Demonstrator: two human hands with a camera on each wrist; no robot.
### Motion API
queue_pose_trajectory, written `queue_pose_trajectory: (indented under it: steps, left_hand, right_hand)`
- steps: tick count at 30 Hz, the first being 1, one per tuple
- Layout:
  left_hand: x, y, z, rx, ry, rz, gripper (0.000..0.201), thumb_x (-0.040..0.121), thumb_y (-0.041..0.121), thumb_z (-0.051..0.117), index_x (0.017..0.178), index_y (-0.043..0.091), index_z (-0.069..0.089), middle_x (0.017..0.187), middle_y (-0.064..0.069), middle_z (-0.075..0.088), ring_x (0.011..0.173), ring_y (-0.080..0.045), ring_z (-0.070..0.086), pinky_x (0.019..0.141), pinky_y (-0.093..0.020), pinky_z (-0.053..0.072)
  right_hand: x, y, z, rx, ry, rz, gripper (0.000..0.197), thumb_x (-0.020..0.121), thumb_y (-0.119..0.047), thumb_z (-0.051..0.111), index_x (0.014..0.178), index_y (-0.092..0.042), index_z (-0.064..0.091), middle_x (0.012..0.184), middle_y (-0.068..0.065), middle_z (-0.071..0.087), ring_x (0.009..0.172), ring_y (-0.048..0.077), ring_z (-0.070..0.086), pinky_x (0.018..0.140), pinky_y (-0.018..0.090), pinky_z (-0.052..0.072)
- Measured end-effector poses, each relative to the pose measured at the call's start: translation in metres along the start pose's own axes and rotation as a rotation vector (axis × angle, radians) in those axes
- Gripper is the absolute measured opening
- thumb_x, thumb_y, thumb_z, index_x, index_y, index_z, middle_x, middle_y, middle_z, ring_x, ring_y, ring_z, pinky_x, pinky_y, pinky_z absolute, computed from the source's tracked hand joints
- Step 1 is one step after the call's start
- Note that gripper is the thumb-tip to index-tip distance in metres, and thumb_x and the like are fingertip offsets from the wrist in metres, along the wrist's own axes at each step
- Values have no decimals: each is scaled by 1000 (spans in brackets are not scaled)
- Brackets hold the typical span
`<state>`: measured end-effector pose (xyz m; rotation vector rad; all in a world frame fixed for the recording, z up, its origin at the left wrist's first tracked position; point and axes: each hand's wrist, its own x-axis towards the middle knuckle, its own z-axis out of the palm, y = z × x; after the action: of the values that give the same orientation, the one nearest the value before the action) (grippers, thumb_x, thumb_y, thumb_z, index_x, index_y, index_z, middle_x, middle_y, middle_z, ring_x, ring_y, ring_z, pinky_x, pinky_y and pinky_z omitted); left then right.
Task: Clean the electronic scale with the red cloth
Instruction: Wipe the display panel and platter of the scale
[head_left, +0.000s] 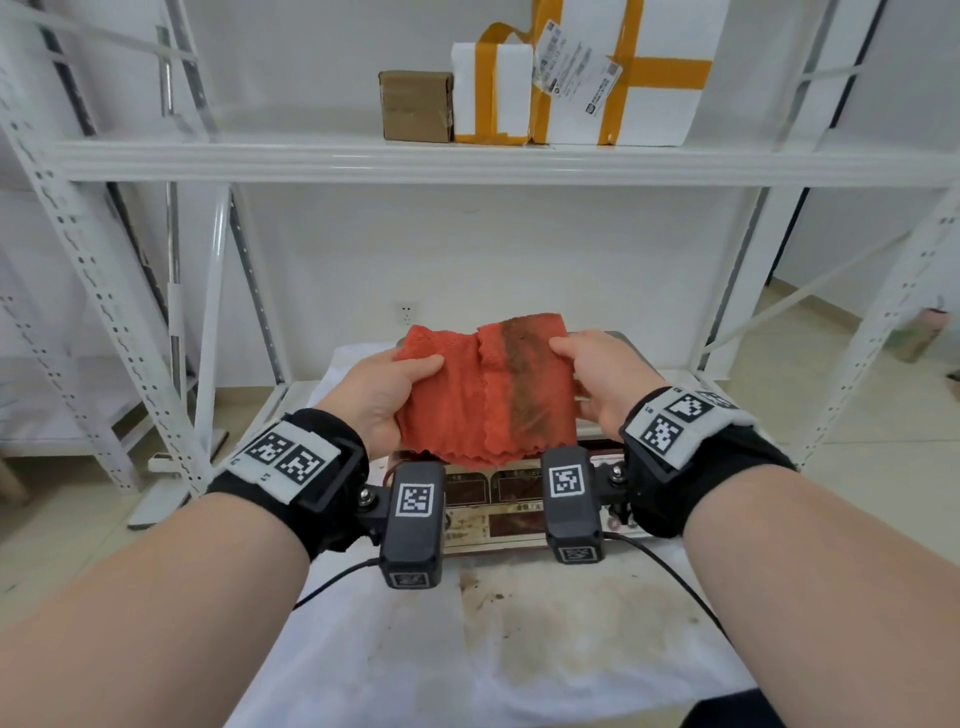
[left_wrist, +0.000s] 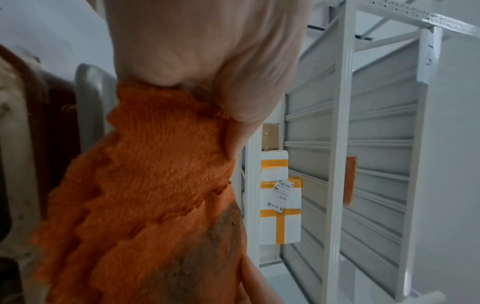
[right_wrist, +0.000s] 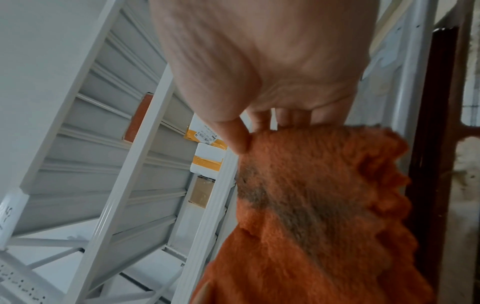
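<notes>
I'm holding the red terry cloth with scalloped edges up in the air with both hands, spread out above the steel-topped electronic scale. My left hand is gripping the left edge, thumb on top and fingers curled under; my right hand is pinching the right edge between thumb and fingers. Both are closed on fabric, nothing else in them.

Reason for the hold, as I read it: I'm stretching it flat to check faces. A dark dirty band is running front-to-back down the right half, so I'm probably picking a cleaner patch or a refold before wiping.

The cloth's long axis is lying left-right between my hands, broad face tilted towards me, loose hem hanging down at the near side.

The scale is sitting below and behind the cloth on a stained white sheet, display panel facing me, still grimy. The cloth isn't touching it.
</notes>
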<state>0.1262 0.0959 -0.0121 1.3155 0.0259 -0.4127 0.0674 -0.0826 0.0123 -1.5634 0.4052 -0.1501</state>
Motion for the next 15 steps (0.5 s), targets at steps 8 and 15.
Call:
queue_pose_trajectory:
  steps: [8, 15]
  left_hand:
    - [-10, 2, 25, 90, -208, 74, 18, 96, 12, 48, 105, 16, 62, 99, -7, 67, 90, -21, 64, 71, -36, 54]
    - [-11, -4, 30, 82, -262, 74, 25, 94, 16, 51, 117, 11, 61, 106, -11, 67, 97, -25, 64, 75, -35, 53]
  right_hand:
    - [-12, -6, 15, -40, -183, -85, 12, 94, -17, 54, 83, -18, 49, 83, 2, 60, 69, 16, 60, 57, 25, 51]
    - [-13, -5, 16, -32, -201, -103, 20, 92, -13, 56, 75, -18, 48, 76, 3, 60, 66, 18, 61, 63, 28, 55]
